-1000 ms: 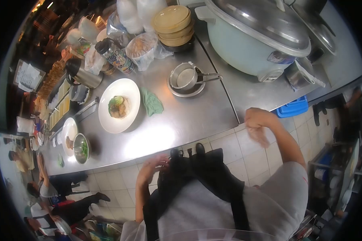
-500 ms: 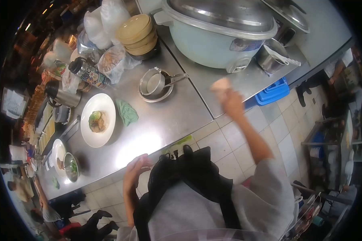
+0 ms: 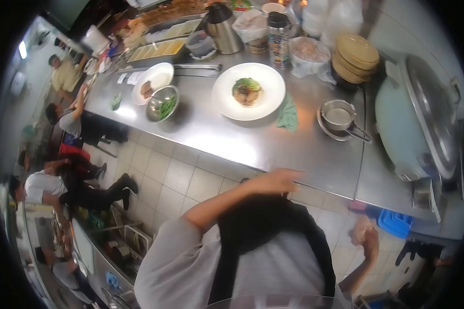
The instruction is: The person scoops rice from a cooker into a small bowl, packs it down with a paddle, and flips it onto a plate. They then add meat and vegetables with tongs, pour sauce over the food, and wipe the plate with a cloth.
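Observation:
My left hand [image 3: 283, 181] is over the near edge of the steel counter [image 3: 304, 159], empty, with its fingers stretched to the right and somewhat blurred. Low at the right, beyond the counter's edge, my right hand [image 3: 368, 241] is closed on a pale pink item [image 3: 362, 225], too blurred to name. A wide white plate [image 3: 221, 98] holds food with green leaves on top. Beside it lies a green cloth [image 3: 287, 116]. Further right, a handled strainer [image 3: 338, 114] rests in a metal bowl.
A large rice cooker [image 3: 404, 118] stands right, near stacked tan bowls [image 3: 356, 51]. Behind are a patterned flask [image 3: 278, 44] and steel jug [image 3: 224, 31]. A bowl of greens [image 3: 162, 105] sits left. Below are a blue container [image 3: 394, 222] and, left, several people [image 3: 46, 183].
The view has turned left, shifting the counter items rightward. My left hand has moved to the counter's edge with its arm reaching across; my right hand is now lower, away from the rice cooker.

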Demonstrator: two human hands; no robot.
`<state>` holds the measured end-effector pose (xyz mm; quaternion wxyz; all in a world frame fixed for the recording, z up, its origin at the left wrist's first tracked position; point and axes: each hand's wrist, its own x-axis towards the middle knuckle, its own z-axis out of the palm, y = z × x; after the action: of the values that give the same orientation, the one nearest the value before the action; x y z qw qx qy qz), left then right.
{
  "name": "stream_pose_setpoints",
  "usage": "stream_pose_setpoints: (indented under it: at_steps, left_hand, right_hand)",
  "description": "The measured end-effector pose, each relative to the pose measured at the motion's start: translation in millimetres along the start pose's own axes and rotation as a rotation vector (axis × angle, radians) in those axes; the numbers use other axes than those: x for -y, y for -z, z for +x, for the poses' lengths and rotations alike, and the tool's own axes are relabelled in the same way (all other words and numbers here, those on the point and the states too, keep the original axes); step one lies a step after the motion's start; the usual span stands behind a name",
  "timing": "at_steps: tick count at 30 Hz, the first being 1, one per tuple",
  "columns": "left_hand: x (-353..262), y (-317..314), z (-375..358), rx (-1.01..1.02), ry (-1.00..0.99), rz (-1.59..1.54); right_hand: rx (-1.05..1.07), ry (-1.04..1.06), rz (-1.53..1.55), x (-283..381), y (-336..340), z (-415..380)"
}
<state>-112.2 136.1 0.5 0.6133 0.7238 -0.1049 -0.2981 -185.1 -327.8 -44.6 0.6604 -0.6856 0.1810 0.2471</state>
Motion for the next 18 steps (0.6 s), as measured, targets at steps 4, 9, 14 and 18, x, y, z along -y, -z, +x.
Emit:
stream_pose_setpoints:
  at_steps: [4,9,14,18]
  left_hand:
    - [2.9,-42.3,35.8,-0.115,-0.203,0.098]
    - [-11.0,-24.0,23.3,-0.424,0.033,-0.103]
    - [-9.2,-16.8,1.3,-0.738,-0.319,0.481]
    - [-2.1,-6.0,-11.8,-0.666,-0.409,0.170]
  right_hand:
    - [0.145,0.255,0.220,57.8,-159.0,37.0]
    - [0.193,0.338,0.020,94.4,-255.5,87.1]
    - [0.314,0.089,0.553,86.0,-308.3,122.4]
    - [0.571,-0.243,0.789,88.4,-335.6,118.3]
